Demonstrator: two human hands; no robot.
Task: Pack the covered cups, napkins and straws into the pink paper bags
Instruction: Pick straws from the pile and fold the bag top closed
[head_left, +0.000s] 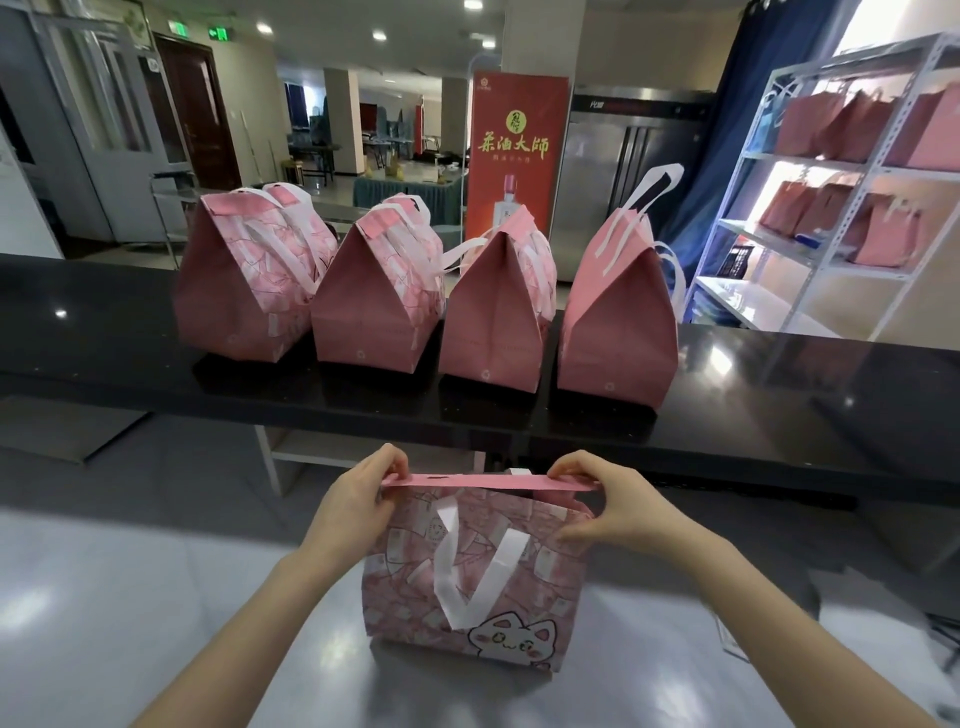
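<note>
As its mouth is seemingly being folded shut, the pink bag (415, 587) at lower centre is held by its top flap (488, 482), with fingers (396, 464) of the left hand (358, 501) and right hand (608, 506) clamped on either end.

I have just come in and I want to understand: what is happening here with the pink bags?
A person seems to be closing a pink paper bag on the grey table. The left hand and the right hand each pinch one end of its folded top edge. Four other pink bags stand closed in a row on the black counter behind it.
</note>
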